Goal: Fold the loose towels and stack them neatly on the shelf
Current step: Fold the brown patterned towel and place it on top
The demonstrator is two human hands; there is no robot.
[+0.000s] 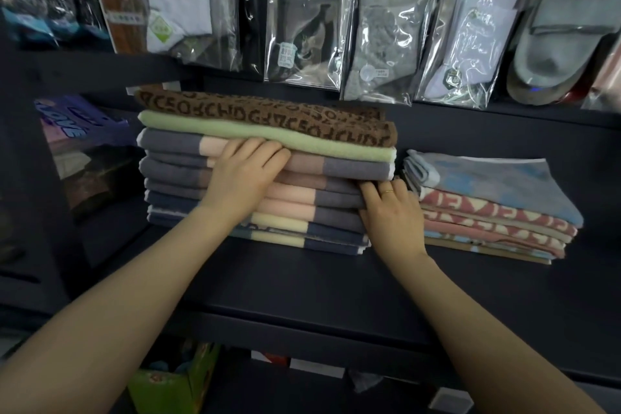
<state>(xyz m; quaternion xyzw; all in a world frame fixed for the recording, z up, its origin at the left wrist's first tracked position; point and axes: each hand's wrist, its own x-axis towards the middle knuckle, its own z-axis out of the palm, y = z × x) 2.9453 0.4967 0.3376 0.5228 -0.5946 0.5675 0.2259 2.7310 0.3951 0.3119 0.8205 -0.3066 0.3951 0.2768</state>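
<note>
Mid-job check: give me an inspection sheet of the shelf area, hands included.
Surface: dark shelf, front part bare.
Job's things: tall towel stack, brown lettered towel on top, green towel under it; short towel stack apart to its right.
Clutter: no loose towel seen.
Grippers: left hand flat against the tall stack's front; right hand at its right end, fingers tucked between layers.
Cables: nothing seen.
Surroundings: bagged socks hanging above; purple package at left.
</note>
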